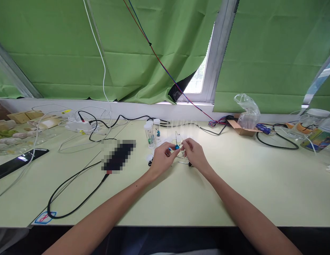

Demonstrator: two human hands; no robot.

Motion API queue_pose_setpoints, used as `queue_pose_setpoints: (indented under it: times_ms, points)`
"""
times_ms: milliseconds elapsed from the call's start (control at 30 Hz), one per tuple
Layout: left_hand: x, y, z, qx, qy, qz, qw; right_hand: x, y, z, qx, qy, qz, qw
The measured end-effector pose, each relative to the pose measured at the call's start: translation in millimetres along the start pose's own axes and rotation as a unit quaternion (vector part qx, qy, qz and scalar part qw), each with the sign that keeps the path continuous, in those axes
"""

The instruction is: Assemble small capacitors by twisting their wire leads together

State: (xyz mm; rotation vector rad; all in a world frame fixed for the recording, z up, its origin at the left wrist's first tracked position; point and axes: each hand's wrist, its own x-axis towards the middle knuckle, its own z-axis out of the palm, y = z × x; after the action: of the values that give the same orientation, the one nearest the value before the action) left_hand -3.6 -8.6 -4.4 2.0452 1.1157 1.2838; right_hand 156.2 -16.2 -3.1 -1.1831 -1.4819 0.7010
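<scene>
Both my hands meet over the pale green table [234, 191], a little beyond its middle. My left hand [162, 158] is closed in a pinch around a small clear piece next to a blue bead [177, 146] that carries a thin wire. My right hand [194, 153] is closed too, its fingertips touching the same small piece from the right. Just behind the hands stand two clear vials [153, 134] with white caps and coloured bits inside. A small black bead [190, 164] lies beside my right wrist, another [149, 163] by my left hand.
A black cable [74, 184] runs from a blurred dark object [118, 156] toward the front edge. A white power strip [79, 124] and wires lie at the back left, a dark phone [20, 161] at the left. A cardboard box with a plastic bag [247, 117] and jars [315, 127] stand back right.
</scene>
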Motion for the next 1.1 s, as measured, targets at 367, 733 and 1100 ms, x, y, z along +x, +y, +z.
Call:
queue_pose_setpoints:
  times_ms: [367,733,1100]
  points:
    - [-2,-3,1.6,0.111,-0.053,0.047,0.991,-6,-12,0,-0.006,0.057,-0.061,0.996]
    - [-2,-7,2.1,0.161,-0.076,0.065,0.982,-6,-7,1,-0.023,0.059,-0.099,0.993]
    - [2,-3,-3.9,0.134,0.037,0.074,0.988,-5,-6,1,-0.041,0.077,-0.114,0.99]
